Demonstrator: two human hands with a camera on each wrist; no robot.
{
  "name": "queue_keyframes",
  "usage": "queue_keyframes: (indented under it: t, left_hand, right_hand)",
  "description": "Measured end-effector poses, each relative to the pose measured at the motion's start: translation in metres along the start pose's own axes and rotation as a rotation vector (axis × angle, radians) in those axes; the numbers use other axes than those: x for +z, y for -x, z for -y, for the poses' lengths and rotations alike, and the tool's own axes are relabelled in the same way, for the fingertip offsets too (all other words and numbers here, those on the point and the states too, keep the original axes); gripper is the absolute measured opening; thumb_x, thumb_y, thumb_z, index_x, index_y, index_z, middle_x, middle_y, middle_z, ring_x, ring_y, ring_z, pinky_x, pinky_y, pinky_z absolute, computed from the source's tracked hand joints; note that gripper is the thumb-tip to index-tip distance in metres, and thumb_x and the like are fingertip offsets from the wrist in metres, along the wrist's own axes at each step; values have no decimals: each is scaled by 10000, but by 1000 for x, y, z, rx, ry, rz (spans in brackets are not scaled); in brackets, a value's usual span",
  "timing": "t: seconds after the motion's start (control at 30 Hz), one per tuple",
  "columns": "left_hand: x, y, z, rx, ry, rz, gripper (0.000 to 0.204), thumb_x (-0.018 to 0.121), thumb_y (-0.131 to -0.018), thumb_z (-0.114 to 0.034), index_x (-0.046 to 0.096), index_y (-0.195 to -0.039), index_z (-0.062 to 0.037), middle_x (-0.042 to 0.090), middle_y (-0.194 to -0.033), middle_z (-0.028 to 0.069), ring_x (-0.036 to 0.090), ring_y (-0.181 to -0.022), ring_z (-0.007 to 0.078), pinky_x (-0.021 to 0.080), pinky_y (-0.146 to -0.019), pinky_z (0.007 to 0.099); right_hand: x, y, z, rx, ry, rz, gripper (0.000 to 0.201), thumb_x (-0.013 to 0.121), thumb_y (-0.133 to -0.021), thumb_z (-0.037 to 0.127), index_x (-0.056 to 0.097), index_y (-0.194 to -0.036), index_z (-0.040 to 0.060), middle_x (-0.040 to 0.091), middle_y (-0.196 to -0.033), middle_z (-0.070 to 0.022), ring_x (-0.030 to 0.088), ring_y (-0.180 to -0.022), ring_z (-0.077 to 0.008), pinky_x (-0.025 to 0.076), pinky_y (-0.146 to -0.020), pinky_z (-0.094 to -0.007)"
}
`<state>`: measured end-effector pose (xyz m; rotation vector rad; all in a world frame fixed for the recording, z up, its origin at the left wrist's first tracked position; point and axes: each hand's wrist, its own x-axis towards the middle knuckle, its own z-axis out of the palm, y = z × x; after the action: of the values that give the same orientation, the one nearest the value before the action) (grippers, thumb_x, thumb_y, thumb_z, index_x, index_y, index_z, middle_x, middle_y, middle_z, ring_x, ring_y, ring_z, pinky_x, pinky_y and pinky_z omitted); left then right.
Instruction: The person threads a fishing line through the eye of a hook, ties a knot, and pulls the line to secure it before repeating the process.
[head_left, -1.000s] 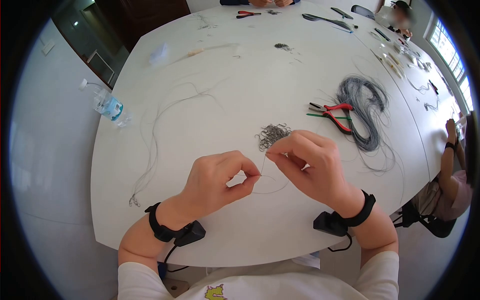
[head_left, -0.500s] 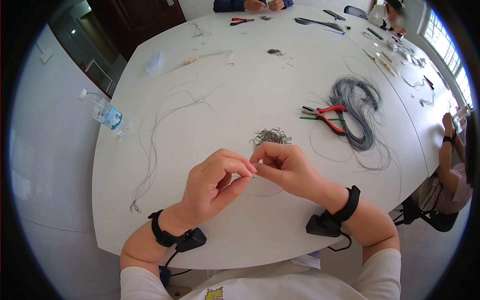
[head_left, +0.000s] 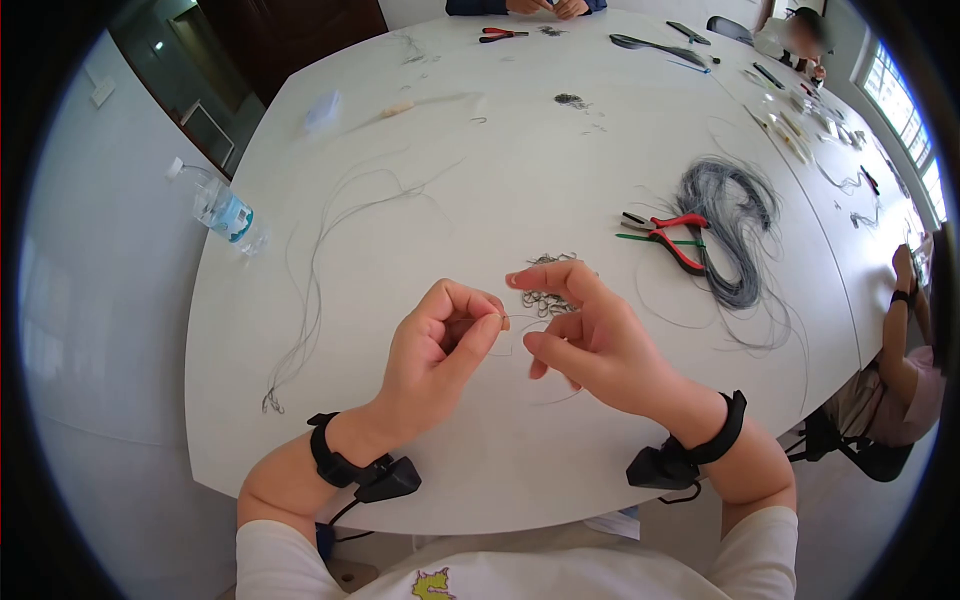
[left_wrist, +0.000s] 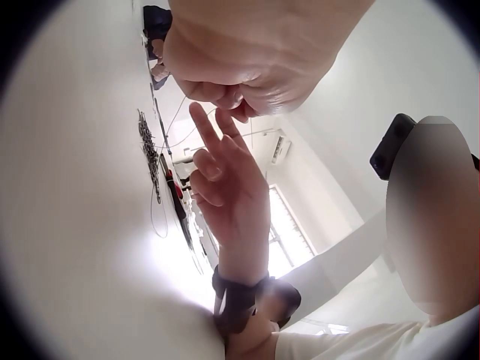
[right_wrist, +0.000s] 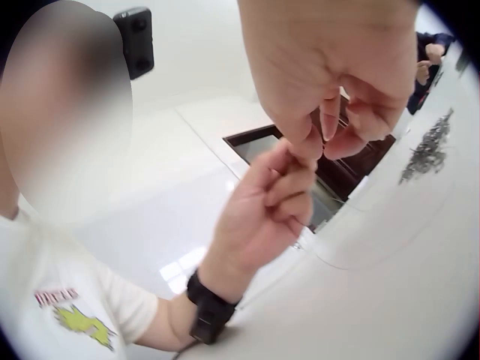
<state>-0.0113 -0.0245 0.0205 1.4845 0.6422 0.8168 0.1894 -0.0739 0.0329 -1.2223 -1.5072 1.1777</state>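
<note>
While the white table [head_left: 520,470] spread widest in the head view, a dark-sleeved person [head_left: 480,7] sat at its far edge, at twelve o'clock from the two working hands. A grey bundle of line [head_left: 730,280] curved across the tabletop at two o'clock from those hands, and loose strands [head_left: 318,245] trailed at ten o'clock, their lower end meeting a few small hooks [head_left: 272,402] between eight and nine o'clock.

The left hand [head_left: 430,350] held its thumb and fingertips pressed together, pinching a thin line. The right hand [head_left: 600,345] was just beside it at three o'clock, its index finger stretched forward, its thumb apart and its other fingers loosely bent, so that the hand stood open.

Farther off at ten o'clock a clear bottle [head_left: 225,212] with a blue label lay tilted in view near the table's edge. The red-handled pliers [head_left: 680,240] lay at two o'clock against the near side of the bundle, with a green strip [head_left: 632,237] along them. Just ahead, at one o'clock, was a pile of dark metal hooks [head_left: 548,303], partly behind the right hand. Thinnest of all, the pinched line [head_left: 511,348] ran out from the left fingertips in a fine curve towards the right hand; it probably passed behind those fingers, though its far end could not be made out.
</note>
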Motion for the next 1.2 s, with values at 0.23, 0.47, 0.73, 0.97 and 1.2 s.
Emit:
queue_keyframes:
  t: [0.23,0.47,0.73,0.97,1.2]
  left_hand:
    - [1,-1,9,83,-98,-136,90,581,-989,-106,540,-1015,-29,629,-994,36,547,-810,34,460,-692,198]
    - [3,-2,11,116,-92,-179,93,597,-980,-102,548,-1006,-27,631,-964,34,538,-756,28,444,-639,189]
    - [0,-3,11,171,-198,-181,60,623,-944,-52,572,-971,-37,624,-860,-12,430,-624,4,365,-547,179]
    - [-1,-4,11,225,-253,-190,63,653,-917,-44,591,-924,-54,602,-785,-52,349,-569,10,308,-509,191]
    - [-6,-1,10,120,-272,-91,38,586,-963,-23,559,-988,-37,622,-1005,38,564,-842,32,458,-714,184]
  right_hand:
    - [22,0,-15,196,-658,152,390,620,-972,143,433,-1277,-13,632,-1159,-155,676,-957,-172,574,-809,-306]
    - [25,1,-19,126,-509,84,191,642,-963,139,571,-1028,-25,674,-921,-66,652,-848,-119,545,-774,-274]
    - [26,1,-20,-137,60,-98,87,654,-932,94,625,-941,12,673,-804,-68,637,-685,-97,510,-602,-263]
    - [27,3,-11,99,-298,-107,82,611,-961,78,631,-952,-1,689,-841,-52,690,-754,-118,520,-599,-265]
    - [23,-3,-30,-63,-273,-72,147,615,-976,139,623,-996,-6,641,-843,-10,574,-727,-55,462,-643,-220]
